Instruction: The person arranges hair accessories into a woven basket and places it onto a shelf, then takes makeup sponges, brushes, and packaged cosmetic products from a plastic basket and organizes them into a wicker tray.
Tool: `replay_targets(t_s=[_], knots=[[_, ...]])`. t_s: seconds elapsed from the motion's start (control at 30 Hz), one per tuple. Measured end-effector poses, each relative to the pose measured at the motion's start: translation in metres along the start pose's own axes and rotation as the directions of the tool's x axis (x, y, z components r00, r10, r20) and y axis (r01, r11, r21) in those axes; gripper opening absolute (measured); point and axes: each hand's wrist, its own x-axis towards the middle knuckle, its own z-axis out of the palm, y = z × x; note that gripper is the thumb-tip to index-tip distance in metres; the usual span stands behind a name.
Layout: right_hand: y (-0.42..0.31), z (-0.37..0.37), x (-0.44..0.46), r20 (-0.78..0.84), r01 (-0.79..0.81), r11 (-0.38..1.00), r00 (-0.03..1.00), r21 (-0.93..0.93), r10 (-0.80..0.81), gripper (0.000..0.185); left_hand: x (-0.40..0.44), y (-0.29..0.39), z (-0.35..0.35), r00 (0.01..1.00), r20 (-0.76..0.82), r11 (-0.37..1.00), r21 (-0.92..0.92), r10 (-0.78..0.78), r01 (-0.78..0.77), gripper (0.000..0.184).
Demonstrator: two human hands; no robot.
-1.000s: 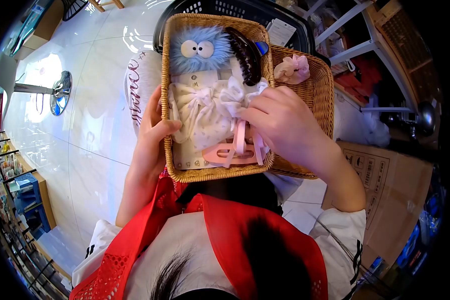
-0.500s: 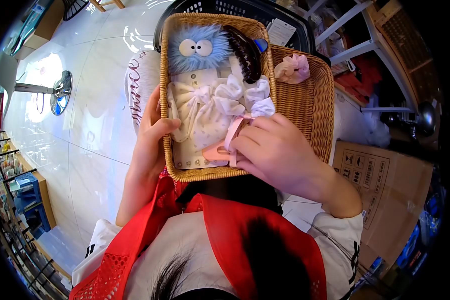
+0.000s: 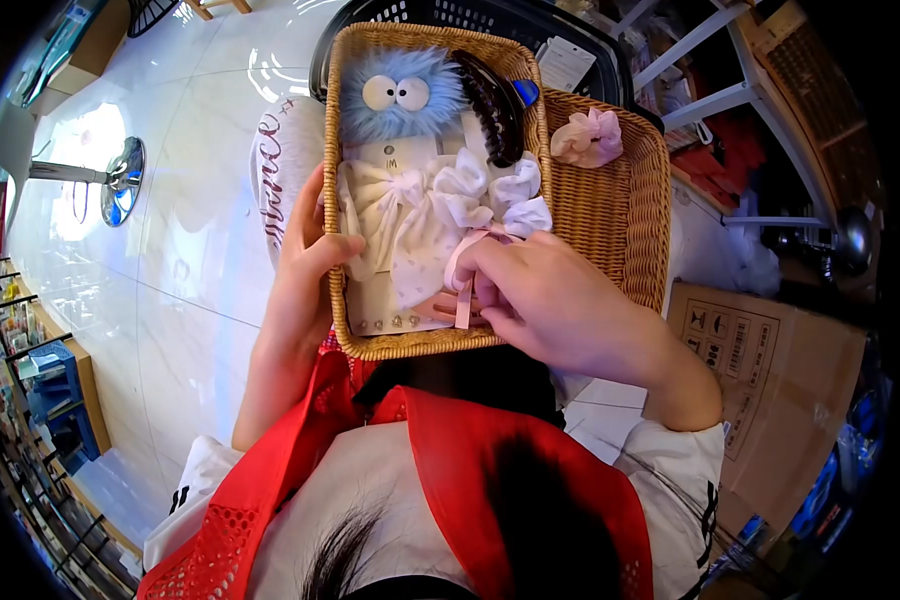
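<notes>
My left hand [image 3: 305, 265] grips the near-left side of a wicker basket [image 3: 334, 130], thumb over the rim. Inside the basket, my right hand [image 3: 560, 305] has its fingers curled on a thin pink ribbon [image 3: 457, 262]. Under the ribbon, a pink hair clip [image 3: 437, 307] is partly hidden by those fingers. Beside it lie a white bow [image 3: 402, 205] on a card and a ruffled white scrunchie [image 3: 460, 188]. Towards the far end sit a fluffy blue piece [image 3: 400, 115] with two googly eyes and a dark claw clip [image 3: 488, 115].
A second wicker basket [image 3: 645, 200] with a pink scrunchie [image 3: 588, 138] adjoins on the right. Behind both is a black plastic crate [image 3: 610, 70]. A cardboard box [image 3: 770, 370] stands at the right; a stool [image 3: 120, 180] is on the left floor.
My right hand has turned and its fingers have curled in more, shifting the pink ribbon and clip slightly. My left hand stays on the basket, which has barely moved.
</notes>
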Motion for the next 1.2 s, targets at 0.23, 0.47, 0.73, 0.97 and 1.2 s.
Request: replay_targets(t_s=[0.23, 0.47, 0.73, 0.97, 1.2], knots=[[0.002, 0.005, -0.002, -0.072, -0.048, 0.991, 0.997, -0.128, 0.038, 0.028, 0.001, 0.000, -0.001, 1.000, -0.018, 1.000, 0.024, 0.008, -0.007, 0.080], [0.004, 0.017, 0.000, -0.094, -0.085, 0.983, 0.993, -0.162, 0.071, 0.035, 0.003, -0.002, -0.006, 1.000, -0.006, 1.000, 0.010, 0.003, -0.003, 0.080], [-0.011, -0.006, 0.001, -0.148, 0.049, 0.998, 0.987, -0.043, -0.055, 0.016, 0.002, 0.003, 0.001, 0.999, 0.032, 0.996, -0.088, -0.029, 0.032, 0.074], [-0.015, -0.036, -0.004, -0.435, 0.041, 0.994, 0.900, 0.098, 0.006, 0.014, 0.000, 0.003, -0.004, 1.000, -0.006, 0.999, -0.031, -0.031, 0.031, 0.074], [-0.007, -0.015, -0.003, -0.094, 0.013, 0.957, 0.995, -0.289, -0.041, 0.011, 0.002, 0.002, 0.000, 0.999, 0.035, 0.996, -0.078, -0.029, 0.032, 0.075]])
